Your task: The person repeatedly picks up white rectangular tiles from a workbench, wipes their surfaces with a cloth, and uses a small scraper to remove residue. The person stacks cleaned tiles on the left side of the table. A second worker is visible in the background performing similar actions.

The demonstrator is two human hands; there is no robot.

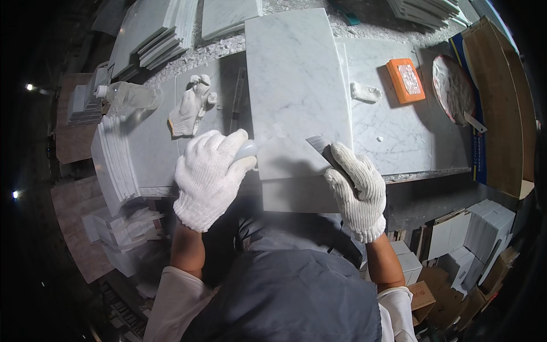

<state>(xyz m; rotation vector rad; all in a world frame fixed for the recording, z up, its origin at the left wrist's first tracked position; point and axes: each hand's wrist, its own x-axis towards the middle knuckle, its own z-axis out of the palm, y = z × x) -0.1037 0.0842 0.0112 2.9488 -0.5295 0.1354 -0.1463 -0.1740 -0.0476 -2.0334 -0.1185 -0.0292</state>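
A long white marble slab [296,85] lies on the bench and runs away from me. My left hand [209,178], in a white knit glove, presses on its near left corner and covers a small pale rounded object [247,150]. My right hand [356,188], also gloved, grips a flat metal scraper blade [318,146] laid on the slab's near right edge. A grey smear of filler sits between the hands on the near end of the slab.
A spare white glove [191,106] and a clear plastic bottle [128,96] lie at the left. An orange block [405,80], a round dish of white paste [453,88] and a lump of paste [365,92] sit at the right. Stacked marble tiles [154,34] lie behind; boxes [473,233] stand below right.
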